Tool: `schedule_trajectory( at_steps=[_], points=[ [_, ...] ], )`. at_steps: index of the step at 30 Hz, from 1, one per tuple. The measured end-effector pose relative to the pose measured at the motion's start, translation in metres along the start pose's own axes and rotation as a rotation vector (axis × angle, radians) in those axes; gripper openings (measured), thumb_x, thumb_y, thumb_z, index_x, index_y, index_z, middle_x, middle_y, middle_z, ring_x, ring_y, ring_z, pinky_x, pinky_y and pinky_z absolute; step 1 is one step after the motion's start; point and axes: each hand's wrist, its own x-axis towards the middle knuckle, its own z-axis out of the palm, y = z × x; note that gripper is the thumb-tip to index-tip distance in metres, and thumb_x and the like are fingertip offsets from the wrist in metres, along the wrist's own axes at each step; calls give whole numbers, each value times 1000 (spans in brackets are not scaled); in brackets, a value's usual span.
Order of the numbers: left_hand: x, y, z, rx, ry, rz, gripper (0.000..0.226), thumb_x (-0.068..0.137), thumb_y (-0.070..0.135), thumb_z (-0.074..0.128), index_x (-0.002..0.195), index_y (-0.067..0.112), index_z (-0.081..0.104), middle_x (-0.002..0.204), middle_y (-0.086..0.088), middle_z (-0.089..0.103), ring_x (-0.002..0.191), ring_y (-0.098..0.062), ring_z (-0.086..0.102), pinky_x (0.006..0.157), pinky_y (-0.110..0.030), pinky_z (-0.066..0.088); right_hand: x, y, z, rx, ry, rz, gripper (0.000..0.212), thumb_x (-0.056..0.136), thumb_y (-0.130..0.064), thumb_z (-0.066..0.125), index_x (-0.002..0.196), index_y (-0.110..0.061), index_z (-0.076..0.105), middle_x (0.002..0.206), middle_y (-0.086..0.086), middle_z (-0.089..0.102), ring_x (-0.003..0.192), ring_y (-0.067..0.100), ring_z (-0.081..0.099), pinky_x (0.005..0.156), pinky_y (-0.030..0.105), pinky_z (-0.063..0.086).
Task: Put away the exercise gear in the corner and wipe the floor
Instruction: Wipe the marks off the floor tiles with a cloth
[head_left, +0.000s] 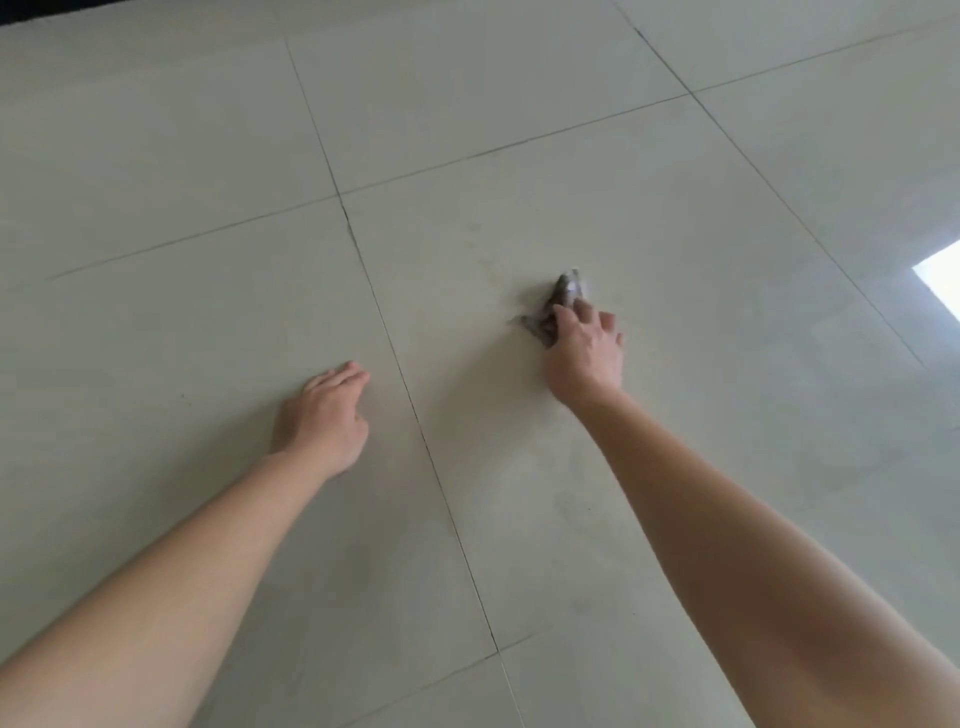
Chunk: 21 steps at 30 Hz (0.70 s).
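A pale tiled floor (208, 130) with dark grout lines fills the head view. My right hand (584, 353) presses a small crumpled grey cloth (558, 304) flat against a tile right of centre; the cloth sticks out beyond my fingers at the top and left. My left hand (324, 418) rests palm down on the neighbouring tile to the left, fingers loosely together, holding nothing. No exercise gear shows in this view.
A grout line (415, 415) runs between my two hands toward me. A bright patch of light (940, 280) falls on the floor at the right edge. A dark strip (31, 8) borders the top left corner.
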Motion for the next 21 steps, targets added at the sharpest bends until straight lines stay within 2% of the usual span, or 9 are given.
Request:
schedule_trajectory(
  at_steps=[3, 7, 9, 10, 13, 14, 15, 18, 21],
  points=[
    [4, -4, -1, -47, 132, -19, 51, 86, 2, 46, 132, 16, 61, 142, -1, 55, 128, -25, 51, 105, -34, 41, -36, -70, 31, -36, -120, -562, 47, 92, -13, 49, 137, -26, 54, 160, 1, 30, 126, 32, 35, 98, 40, 28],
    [8, -6, 3, -79, 208, 8, 49, 80, -5, 50, 126, 6, 63, 135, -12, 59, 120, -35, 52, 100, -42, 44, -12, -65, 28, -97, -176, -851, 55, 87, -15, 43, 138, -30, 56, 146, 3, 50, 117, 34, 49, 93, 43, 36],
    [14, -2, 3, -67, 215, 5, 52, 79, -4, 52, 130, 3, 60, 143, -16, 51, 126, -37, 47, 102, -46, 42, 23, -32, 19, -129, -46, -752, 50, 91, -28, 36, 136, -32, 59, 143, 3, 54, 114, 35, 51, 91, 43, 37],
    [19, 0, 2, -51, 210, 3, 54, 79, -2, 53, 132, 3, 57, 146, -16, 47, 130, -37, 44, 103, -48, 41, 43, -12, 13, -152, 28, -609, 48, 94, -32, 37, 137, -32, 57, 143, 4, 54, 116, 36, 50, 92, 43, 37],
    [36, -3, -3, -7, 192, -17, 57, 83, 2, 52, 139, 6, 50, 154, -13, 37, 139, -33, 34, 105, -48, 34, 82, 25, -6, -114, 78, 98, 48, 93, -16, 48, 140, -25, 50, 143, 10, 46, 123, 37, 41, 100, 44, 33],
    [41, -5, -5, 7, 194, -21, 57, 83, 2, 52, 140, 6, 49, 155, -13, 35, 140, -33, 33, 106, -48, 33, 85, 20, -7, -79, 82, 269, 49, 91, -12, 47, 138, -23, 50, 143, 9, 44, 125, 37, 39, 101, 44, 32],
    [45, -8, -7, 11, 198, -31, 57, 83, 2, 52, 140, 5, 49, 155, -14, 35, 140, -34, 33, 106, -49, 33, 83, 6, -4, -70, 90, 317, 49, 90, -10, 45, 137, -21, 50, 144, 8, 42, 125, 36, 38, 100, 43, 32],
    [51, -13, -11, -31, 203, -117, 58, 81, 0, 53, 140, 2, 48, 153, -16, 37, 139, -35, 33, 105, -50, 35, 57, -56, 22, -75, 73, 17, 56, 90, -10, 44, 145, -22, 43, 153, 4, 33, 123, 35, 35, 98, 42, 31],
    [58, -14, -14, -46, 150, -231, 64, 84, 3, 52, 146, 4, 37, 158, -14, 28, 142, -33, 28, 107, -49, 34, 17, -120, 44, -105, -58, -480, 60, 88, -10, 31, 146, -20, 45, 156, 4, 32, 120, 36, 40, 94, 43, 37]
  ],
)
